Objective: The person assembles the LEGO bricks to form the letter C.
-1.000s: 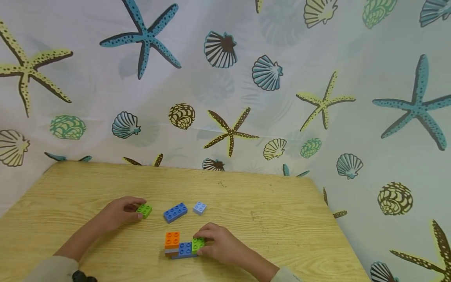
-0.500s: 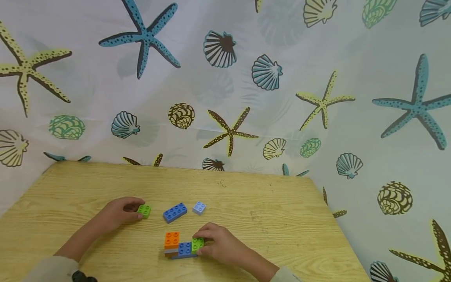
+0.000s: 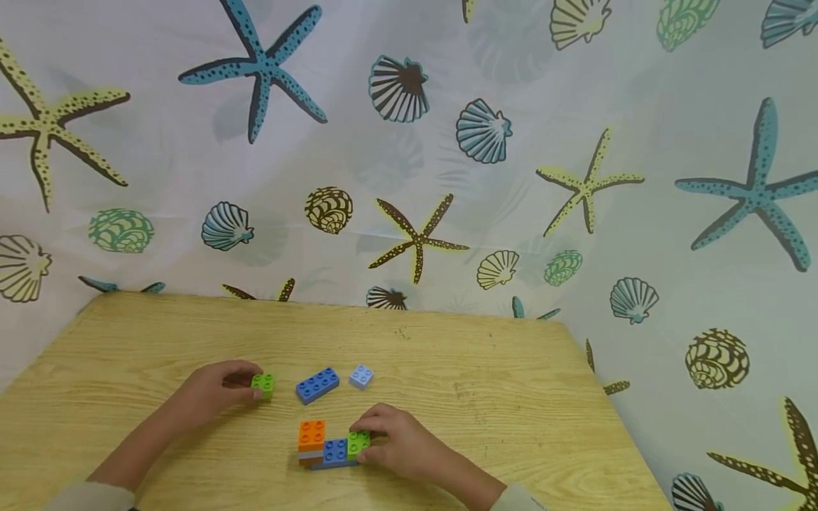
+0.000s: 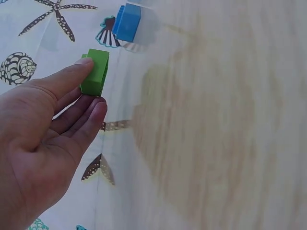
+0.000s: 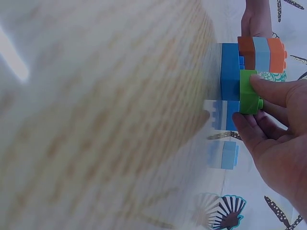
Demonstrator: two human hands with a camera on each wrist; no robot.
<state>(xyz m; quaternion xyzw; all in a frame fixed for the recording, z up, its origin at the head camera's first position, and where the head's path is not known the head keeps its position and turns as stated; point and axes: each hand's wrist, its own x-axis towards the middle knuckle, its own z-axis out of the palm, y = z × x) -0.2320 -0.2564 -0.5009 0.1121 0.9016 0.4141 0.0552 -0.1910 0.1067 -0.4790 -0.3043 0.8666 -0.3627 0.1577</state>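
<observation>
My left hand (image 3: 207,390) pinches a small green building brick (image 3: 263,386) between thumb and fingertips, left of the loose blue bricks. In the left wrist view the thumb lies along one side of this green brick (image 4: 95,72). At the front middle, my right hand (image 3: 405,443) pinches another green brick (image 3: 358,443) seated at the right end of a built piece. That piece has a long blue brick base (image 5: 230,72). At its left end, orange (image 3: 312,431), light grey-blue (image 5: 261,54) and brown (image 5: 246,50) bricks are stacked. A blue section (image 3: 335,450) with studs shows between the stack and the green brick.
A long blue brick (image 3: 317,385) and a small light-blue brick (image 3: 361,377) lie loose on the wooden table (image 3: 479,383), beyond the built piece. A white cloth (image 3: 409,156) printed with shells and starfish hangs behind and at the right of the table.
The left hand has shifted slightly toward the person, and its green brick has turned a little. The right hand stays in place on the built piece.
</observation>
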